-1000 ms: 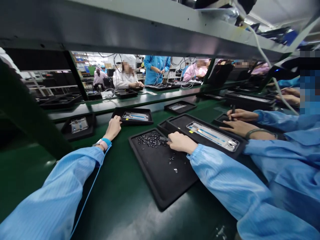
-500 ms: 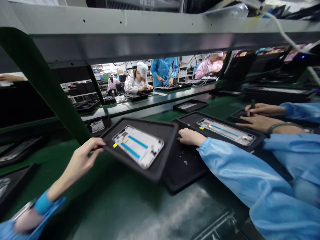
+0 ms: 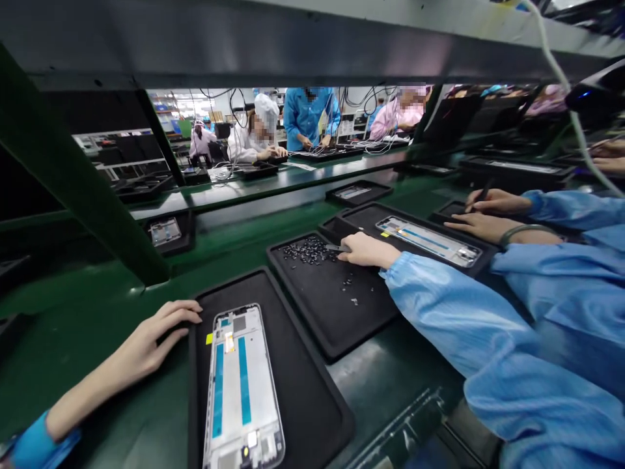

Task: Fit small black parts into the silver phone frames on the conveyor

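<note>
My left hand [image 3: 166, 329] touches the left rim of a black tray [image 3: 303, 384] with its fingertips, thumb and fingers apart. This tray lies on the green bench and holds a silver phone frame [image 3: 244, 384] with two blue strips and a yellow tab. Tweezers [image 3: 336, 248] are pinched in my right hand [image 3: 367, 250], their tips beside a pile of small dark parts [image 3: 305, 250]. The parts lie at the far end of a second black tray [image 3: 325, 303], where a few loose pieces are also scattered nearer the middle.
Behind my right hand another tray carries a phone frame [image 3: 430, 241]. At the right, a co-worker's hands [image 3: 488, 225] work, one with a dark tool. More trays [image 3: 359, 192] stand farther back. A green post [image 3: 92, 189] slants at left, and a metal shelf [image 3: 293, 45] crosses overhead.
The tray with the phone frame came down from a tilt onto the bench, nearer and turned, uncovering the parts pile and tweezers. My left hand's pinch on its rim has loosened.
</note>
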`<action>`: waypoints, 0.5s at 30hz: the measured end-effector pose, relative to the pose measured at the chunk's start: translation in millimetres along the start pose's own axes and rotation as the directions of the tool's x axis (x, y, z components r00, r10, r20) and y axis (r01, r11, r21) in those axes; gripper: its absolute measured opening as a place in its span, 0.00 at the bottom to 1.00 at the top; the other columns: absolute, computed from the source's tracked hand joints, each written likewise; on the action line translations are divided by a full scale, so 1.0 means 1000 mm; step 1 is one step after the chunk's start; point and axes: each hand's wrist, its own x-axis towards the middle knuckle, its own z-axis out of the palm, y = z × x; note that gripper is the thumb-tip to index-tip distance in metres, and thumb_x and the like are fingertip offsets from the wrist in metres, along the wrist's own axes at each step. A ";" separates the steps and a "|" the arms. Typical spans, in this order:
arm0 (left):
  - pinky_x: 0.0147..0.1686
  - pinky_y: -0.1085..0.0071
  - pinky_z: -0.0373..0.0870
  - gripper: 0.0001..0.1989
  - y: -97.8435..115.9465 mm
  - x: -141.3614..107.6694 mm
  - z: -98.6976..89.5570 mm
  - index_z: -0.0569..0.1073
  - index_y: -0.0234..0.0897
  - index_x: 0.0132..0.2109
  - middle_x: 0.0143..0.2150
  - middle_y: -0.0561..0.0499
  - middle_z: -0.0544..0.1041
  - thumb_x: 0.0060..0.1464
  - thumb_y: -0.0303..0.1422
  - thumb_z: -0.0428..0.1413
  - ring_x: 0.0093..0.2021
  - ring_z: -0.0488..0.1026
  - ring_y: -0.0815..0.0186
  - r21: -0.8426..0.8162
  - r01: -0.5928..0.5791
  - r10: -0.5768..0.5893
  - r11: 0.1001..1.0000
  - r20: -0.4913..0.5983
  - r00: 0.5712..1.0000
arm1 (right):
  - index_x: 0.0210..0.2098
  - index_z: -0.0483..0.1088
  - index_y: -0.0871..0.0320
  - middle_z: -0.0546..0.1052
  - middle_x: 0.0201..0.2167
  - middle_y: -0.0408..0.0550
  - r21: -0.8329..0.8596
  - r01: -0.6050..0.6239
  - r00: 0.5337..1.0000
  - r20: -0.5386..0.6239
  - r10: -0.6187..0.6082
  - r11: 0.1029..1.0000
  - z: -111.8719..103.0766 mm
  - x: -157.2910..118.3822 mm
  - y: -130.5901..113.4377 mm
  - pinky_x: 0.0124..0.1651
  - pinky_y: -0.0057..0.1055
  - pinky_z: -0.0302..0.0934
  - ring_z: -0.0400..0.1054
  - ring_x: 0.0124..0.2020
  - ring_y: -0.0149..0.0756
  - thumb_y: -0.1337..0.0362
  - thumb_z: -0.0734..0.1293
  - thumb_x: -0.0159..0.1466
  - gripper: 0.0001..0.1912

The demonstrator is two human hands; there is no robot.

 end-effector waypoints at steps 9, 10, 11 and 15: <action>0.52 0.68 0.62 0.11 0.004 0.005 0.014 0.65 0.43 0.48 0.55 0.47 0.64 0.58 0.32 0.45 0.55 0.63 0.61 0.005 0.093 -0.093 0.996 0.047 0.995 | 0.29 0.73 0.60 0.77 0.29 0.47 0.199 0.384 0.923 -0.108 -0.370 0.902 -0.006 -0.049 -0.003 0.38 0.26 0.61 0.71 0.33 0.36 0.70 0.65 0.57 0.05; 0.52 0.68 0.62 0.11 0.004 0.003 0.015 0.65 0.43 0.48 0.55 0.48 0.64 0.58 0.33 0.46 0.55 0.63 0.61 0.006 0.097 -0.097 0.995 0.040 0.994 | 0.29 0.74 0.60 0.77 0.30 0.47 0.223 0.408 0.913 -0.130 -0.387 0.885 -0.002 -0.053 -0.001 0.39 0.26 0.61 0.71 0.34 0.36 0.71 0.65 0.57 0.05; 0.52 0.69 0.62 0.11 0.004 0.002 0.015 0.64 0.43 0.48 0.56 0.48 0.64 0.58 0.33 0.46 0.55 0.63 0.61 0.006 0.098 -0.098 0.995 0.036 0.995 | 0.30 0.74 0.61 0.77 0.30 0.48 0.243 0.417 0.908 -0.153 -0.390 0.876 0.002 -0.058 0.001 0.39 0.26 0.61 0.71 0.34 0.35 0.70 0.65 0.58 0.05; 0.51 0.70 0.63 0.11 0.010 0.001 0.015 0.66 0.44 0.47 0.54 0.50 0.65 0.57 0.33 0.47 0.54 0.65 0.61 -0.011 0.103 -0.103 0.995 0.000 0.995 | 0.32 0.74 0.61 0.78 0.32 0.47 0.294 0.452 0.889 -0.234 -0.395 0.842 0.014 -0.064 0.014 0.40 0.26 0.61 0.71 0.35 0.34 0.68 0.65 0.59 0.06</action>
